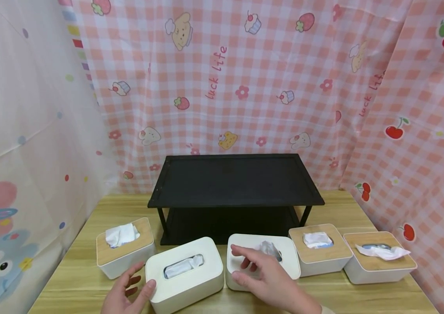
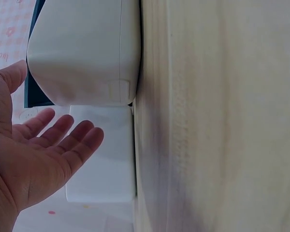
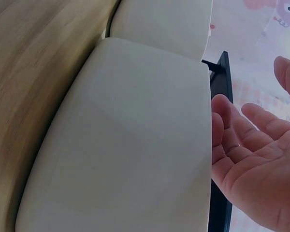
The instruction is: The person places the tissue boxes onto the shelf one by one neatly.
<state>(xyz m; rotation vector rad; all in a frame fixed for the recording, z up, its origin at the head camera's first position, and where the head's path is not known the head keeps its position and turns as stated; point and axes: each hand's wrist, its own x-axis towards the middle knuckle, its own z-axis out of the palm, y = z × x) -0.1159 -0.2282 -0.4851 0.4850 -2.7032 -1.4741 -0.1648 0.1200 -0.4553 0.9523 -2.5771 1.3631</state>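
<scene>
My left hand is spread at the left end of a white tissue box, fingers loosely bent and thumb beside its near left corner. In the left wrist view the fingers stand apart from that box; whether the thumb touches it I cannot tell. Over the top of a second white tissue box hovers my right hand, palm down, fingers relaxed, partly hiding its slot and tissue. The right wrist view shows nothing in that hand. Both boxes have all-white lids with tissue showing in the oval slots.
A black two-tier rack stands behind the boxes. Tissue boxes with wooden lids stand at the left, right and far right on the wooden table. Patterned curtains enclose the back and sides.
</scene>
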